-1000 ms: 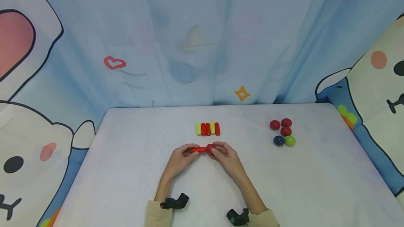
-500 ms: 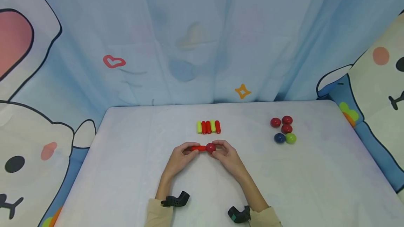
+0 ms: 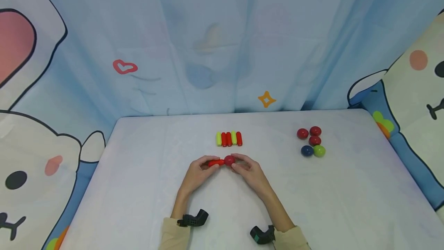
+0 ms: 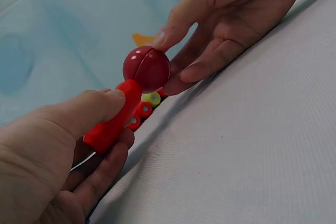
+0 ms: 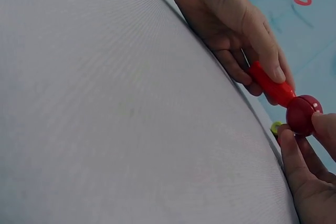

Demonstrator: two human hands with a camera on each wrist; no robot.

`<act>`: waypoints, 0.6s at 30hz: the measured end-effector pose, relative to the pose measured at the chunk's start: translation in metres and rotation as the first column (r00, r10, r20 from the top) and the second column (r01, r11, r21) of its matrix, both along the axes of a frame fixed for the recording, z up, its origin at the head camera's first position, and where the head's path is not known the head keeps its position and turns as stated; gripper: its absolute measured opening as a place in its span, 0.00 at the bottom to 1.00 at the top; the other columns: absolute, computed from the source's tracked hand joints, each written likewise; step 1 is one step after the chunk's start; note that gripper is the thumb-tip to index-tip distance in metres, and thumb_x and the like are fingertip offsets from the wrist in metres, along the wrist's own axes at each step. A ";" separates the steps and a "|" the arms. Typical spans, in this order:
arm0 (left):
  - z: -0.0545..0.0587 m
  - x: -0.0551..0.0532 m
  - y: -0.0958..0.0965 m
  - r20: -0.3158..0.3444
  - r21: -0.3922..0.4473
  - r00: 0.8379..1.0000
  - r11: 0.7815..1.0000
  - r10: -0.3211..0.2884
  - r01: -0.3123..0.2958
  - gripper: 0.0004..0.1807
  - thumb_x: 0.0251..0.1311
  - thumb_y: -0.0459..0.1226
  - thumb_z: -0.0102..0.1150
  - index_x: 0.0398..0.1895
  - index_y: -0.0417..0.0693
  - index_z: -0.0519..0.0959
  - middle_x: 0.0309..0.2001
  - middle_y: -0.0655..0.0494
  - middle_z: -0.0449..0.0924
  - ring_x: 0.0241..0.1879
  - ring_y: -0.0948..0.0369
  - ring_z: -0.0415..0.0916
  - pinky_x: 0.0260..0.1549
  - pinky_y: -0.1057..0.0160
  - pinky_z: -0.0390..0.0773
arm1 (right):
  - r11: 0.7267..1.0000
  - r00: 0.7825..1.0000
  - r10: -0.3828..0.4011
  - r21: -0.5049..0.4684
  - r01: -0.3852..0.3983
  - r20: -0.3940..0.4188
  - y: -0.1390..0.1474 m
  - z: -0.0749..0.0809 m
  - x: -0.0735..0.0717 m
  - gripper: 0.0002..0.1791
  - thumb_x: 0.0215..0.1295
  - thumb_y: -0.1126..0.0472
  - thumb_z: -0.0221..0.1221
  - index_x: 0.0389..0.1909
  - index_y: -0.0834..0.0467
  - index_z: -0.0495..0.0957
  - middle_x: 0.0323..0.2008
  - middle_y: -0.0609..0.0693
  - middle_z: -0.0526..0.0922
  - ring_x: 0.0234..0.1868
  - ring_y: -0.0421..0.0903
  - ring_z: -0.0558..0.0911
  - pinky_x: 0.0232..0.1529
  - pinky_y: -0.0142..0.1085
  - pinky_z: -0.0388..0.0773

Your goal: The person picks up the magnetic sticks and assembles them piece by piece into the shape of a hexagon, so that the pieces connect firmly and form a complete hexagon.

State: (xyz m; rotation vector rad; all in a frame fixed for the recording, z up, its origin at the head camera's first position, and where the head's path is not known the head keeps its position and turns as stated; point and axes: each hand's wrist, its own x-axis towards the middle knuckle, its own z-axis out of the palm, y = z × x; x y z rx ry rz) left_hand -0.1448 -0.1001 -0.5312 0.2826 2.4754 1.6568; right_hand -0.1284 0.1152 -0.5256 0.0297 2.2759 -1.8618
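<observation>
My left hand (image 3: 197,176) pinches a short red rod (image 4: 113,119) between thumb and fingers. A dark red ball (image 4: 147,69) is in my right hand (image 3: 252,173), gripped by thumb and fingertips from its right side. The rod's narrow end meets the ball, so the two form one line, seen too in the right wrist view, where the red rod (image 5: 272,85) runs into the ball (image 5: 303,114). Both hands are close over the white table, near its middle. A thin seam runs around the ball.
Just beyond the hands lies a row of red and yellow-green rods (image 3: 229,139). To the right, several balls sit clustered: red balls (image 3: 315,140), a blue ball (image 3: 306,151) and a green ball (image 3: 319,151). A blue patterned curtain (image 3: 194,49) hangs behind the white table (image 3: 138,157).
The red rod and ball have shifted slightly to the left in the head view, still end to end. Both hands keep their hold and have barely moved.
</observation>
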 end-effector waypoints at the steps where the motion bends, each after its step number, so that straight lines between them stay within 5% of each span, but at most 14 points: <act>1: 0.000 0.000 0.000 -0.001 0.001 1.000 1.000 -0.005 0.005 0.15 0.61 0.47 0.63 0.51 0.61 0.82 0.49 0.58 0.82 0.44 0.61 0.77 0.44 0.72 0.78 | 1.000 1.000 0.006 -0.004 -0.006 -0.002 0.000 0.000 0.000 0.22 0.66 0.54 0.60 0.61 0.48 0.75 0.57 0.52 0.79 0.51 0.47 0.84 0.51 0.33 0.81; 10: 0.000 0.000 -0.001 0.017 0.002 0.999 0.999 -0.037 0.037 0.17 0.60 0.50 0.63 0.53 0.63 0.81 0.52 0.61 0.82 0.48 0.62 0.76 0.48 0.66 0.78 | 0.999 0.999 0.018 0.028 -0.017 -0.037 -0.001 0.000 0.001 0.20 0.66 0.58 0.60 0.59 0.50 0.77 0.54 0.53 0.80 0.48 0.46 0.85 0.49 0.33 0.82; 18: -0.001 0.002 0.000 -0.003 -0.003 0.998 0.998 -0.070 0.070 0.19 0.59 0.51 0.64 0.55 0.68 0.80 0.54 0.62 0.82 0.53 0.62 0.76 0.54 0.59 0.76 | 0.998 0.998 0.020 0.066 -0.016 -0.055 -0.004 -0.002 0.000 0.12 0.64 0.59 0.62 0.47 0.55 0.78 0.43 0.52 0.85 0.42 0.43 0.85 0.48 0.32 0.83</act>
